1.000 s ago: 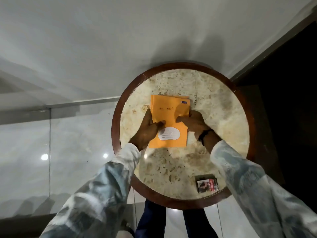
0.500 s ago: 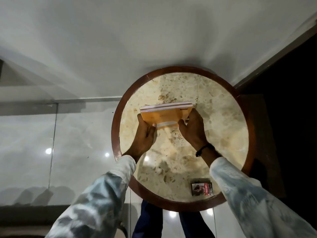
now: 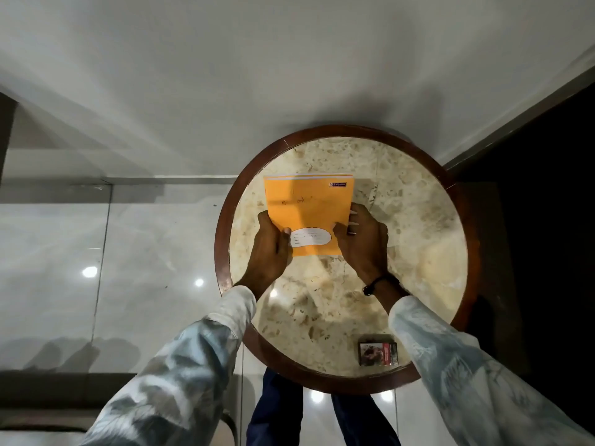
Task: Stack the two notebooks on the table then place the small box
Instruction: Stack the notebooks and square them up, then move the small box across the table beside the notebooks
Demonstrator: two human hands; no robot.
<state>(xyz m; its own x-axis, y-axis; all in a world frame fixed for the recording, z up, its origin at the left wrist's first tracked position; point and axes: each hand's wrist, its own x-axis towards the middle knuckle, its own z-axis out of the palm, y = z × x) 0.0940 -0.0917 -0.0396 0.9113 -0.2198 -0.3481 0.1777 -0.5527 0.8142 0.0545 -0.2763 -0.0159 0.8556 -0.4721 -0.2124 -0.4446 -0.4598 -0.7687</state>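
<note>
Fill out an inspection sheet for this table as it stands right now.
Surface: round marble-topped table with a dark wooden rim, dry.
Job's things: orange notebooks stacked, a second edge showing at the far end; whether they rest flat cannot be told. Small box lies alone near the table's near edge, not yet on the stack.
Clutter: nothing seen.
Grippers: left hand and right hand each grip a near side edge of the stack, fingers on the cover.
Cables: nothing seen.
Surroundings: glossy tiled floor, pale wall behind, dark area to the right.
</note>
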